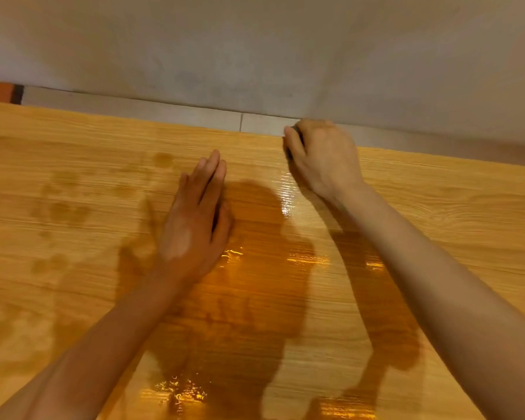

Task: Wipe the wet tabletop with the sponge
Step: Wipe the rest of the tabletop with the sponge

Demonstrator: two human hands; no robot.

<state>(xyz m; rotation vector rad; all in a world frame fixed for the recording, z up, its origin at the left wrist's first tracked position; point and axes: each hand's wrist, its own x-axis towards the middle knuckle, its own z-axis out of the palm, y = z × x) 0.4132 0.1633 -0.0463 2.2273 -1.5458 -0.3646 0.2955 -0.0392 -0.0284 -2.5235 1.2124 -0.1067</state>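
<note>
The tabletop is light wood-grain and glistens with water in the middle and near the front. My right hand presses down at the table's far edge, fingers curled over a dark sponge, of which only a sliver shows beside the thumb. My left hand lies flat on the wet surface left of centre, fingers straight and together, holding nothing. Both bare forearms reach in from the bottom of the view.
The table's far edge runs across the view, with a pale tiled floor strip and a grey wall behind it. Damp patches mark the left side of the wood. Shiny puddles lie near the front.
</note>
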